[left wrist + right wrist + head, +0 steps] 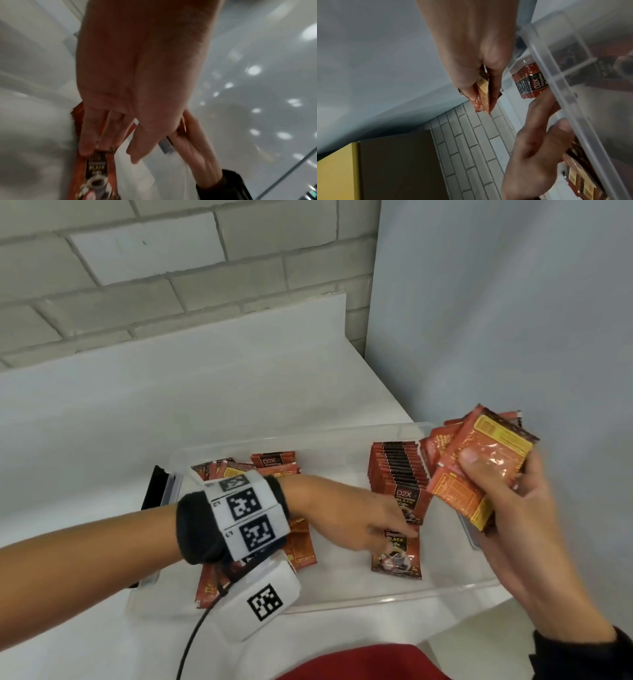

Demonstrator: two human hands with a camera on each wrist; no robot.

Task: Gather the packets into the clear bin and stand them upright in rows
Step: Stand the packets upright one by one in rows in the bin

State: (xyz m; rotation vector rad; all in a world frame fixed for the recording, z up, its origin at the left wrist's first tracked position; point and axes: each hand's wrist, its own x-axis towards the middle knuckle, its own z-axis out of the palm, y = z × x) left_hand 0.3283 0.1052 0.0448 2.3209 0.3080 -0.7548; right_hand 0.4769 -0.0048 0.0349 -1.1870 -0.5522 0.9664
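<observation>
A clear bin (308, 436) stands on the white table. Inside it at the right, a row of red-and-black packets (397, 470) stands upright, also visible in the right wrist view (529, 83). My left hand (400, 530) reaches across the bin, and its straight fingers (89, 135) touch the top of a packet lying flat (397, 556) in front of that row. My right hand (486, 484) grips a stack of packets (479, 460) above the bin's right end. Loose packets (274, 463) lie at the bin's left end, partly hidden under my left wrist.
A black part (154, 491) sits at the bin's left end. A brick wall stands behind the table (205, 392) and a pale blue panel (496, 320) to the right. The table edge runs close to the bin's right side. A brown and yellow box (393, 162) appears in the right wrist view.
</observation>
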